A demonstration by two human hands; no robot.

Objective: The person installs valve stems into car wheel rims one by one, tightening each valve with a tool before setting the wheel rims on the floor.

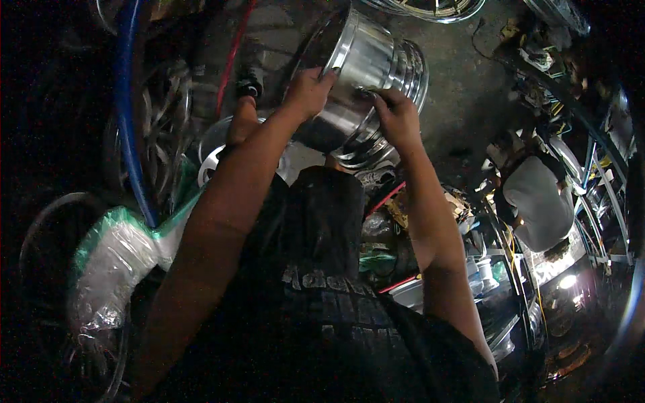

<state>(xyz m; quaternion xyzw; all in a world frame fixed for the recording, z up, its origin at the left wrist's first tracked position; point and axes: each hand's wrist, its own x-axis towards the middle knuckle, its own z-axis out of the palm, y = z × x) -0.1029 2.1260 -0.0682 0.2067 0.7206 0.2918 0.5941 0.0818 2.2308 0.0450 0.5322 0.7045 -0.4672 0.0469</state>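
Observation:
A shiny metal wheel rim [366,54] leans tilted in front of me at the top middle, its barrel facing my hands. My left hand [310,93] is closed on the near left edge of the rim, thumb on the outside. Against the polished barrel, my right hand [398,119] has its fingers bent and pressed together. Something small and dark shows at those fingertips, too little to name. The far side of the rim and its inside are mostly hidden.
Another wheel [437,8] lies at the top edge. To the left stand a blue pole [126,114] and a clear plastic bag [121,252] with a green edge. A person in a grey shirt [537,195] bends at the right, among metal bars and clutter.

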